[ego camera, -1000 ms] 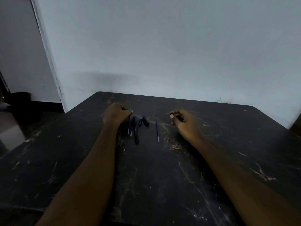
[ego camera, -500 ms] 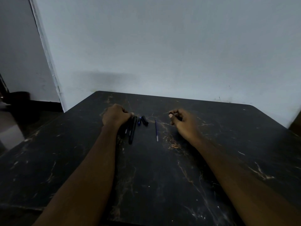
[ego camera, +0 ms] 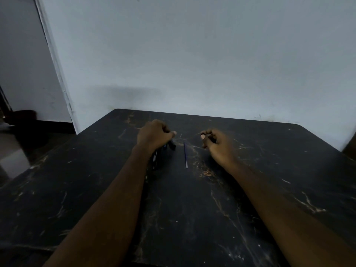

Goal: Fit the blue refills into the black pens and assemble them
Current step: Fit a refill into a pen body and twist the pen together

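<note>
A single blue refill (ego camera: 185,155) is seen lying flat on the table (ego camera: 192,218), thin and straight, its pale tip turned towards the near edge and its length running almost straight away from it; it is apart from everything else, between the two hands. The black pens (ego camera: 155,160) are bunched to its left, partly covered by the curled left hand (ego camera: 154,134), with a glint of blue among them; whether they are gripped cannot be told. Short dark pieces (ego camera: 172,146) are found just beside that hand's thumb. A small part (ego camera: 209,135), too dim to identify, is pinched in the right hand (ego camera: 217,145).
</note>
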`<action>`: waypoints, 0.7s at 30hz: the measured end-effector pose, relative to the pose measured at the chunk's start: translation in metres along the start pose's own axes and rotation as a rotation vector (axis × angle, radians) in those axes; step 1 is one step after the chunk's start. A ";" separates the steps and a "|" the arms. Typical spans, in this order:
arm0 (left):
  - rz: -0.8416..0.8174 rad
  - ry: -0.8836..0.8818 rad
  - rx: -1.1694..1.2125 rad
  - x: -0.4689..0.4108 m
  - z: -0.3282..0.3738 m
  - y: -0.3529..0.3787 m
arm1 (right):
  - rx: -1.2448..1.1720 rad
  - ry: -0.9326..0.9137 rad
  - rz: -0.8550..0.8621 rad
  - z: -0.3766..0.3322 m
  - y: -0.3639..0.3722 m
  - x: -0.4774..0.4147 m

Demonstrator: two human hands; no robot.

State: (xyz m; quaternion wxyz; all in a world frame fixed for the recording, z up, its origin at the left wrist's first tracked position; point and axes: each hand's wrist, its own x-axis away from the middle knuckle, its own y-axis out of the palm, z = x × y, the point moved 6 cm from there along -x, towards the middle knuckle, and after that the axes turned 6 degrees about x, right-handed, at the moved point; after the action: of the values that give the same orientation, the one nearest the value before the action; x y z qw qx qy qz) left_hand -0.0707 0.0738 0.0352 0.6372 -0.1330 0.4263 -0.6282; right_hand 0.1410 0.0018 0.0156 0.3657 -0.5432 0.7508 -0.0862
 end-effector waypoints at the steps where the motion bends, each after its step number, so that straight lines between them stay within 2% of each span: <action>1: -0.049 0.028 -0.016 0.001 0.008 0.006 | 0.004 0.003 0.005 0.000 0.000 0.000; 5: -0.179 0.094 -0.215 0.010 0.037 0.025 | -0.004 0.006 0.027 0.000 -0.001 0.000; 9: -0.210 0.070 -0.397 0.015 0.050 0.028 | -0.004 -0.004 0.029 0.000 0.000 0.000; 13: -0.255 0.003 -0.266 0.017 0.054 0.033 | 0.008 -0.004 0.031 0.001 -0.001 -0.001; 18: -0.200 -0.054 -0.162 0.022 0.057 0.035 | 0.006 -0.006 0.051 0.000 -0.002 -0.001; 21: -0.191 -0.131 0.048 0.017 0.047 0.035 | -0.010 0.011 0.086 -0.001 -0.003 -0.002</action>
State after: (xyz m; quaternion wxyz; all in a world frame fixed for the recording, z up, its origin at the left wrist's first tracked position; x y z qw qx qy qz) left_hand -0.0155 0.0472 0.0325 0.6038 -0.1984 0.3540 -0.6861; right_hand 0.1430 0.0021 0.0193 0.3621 -0.5119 0.7759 -0.0700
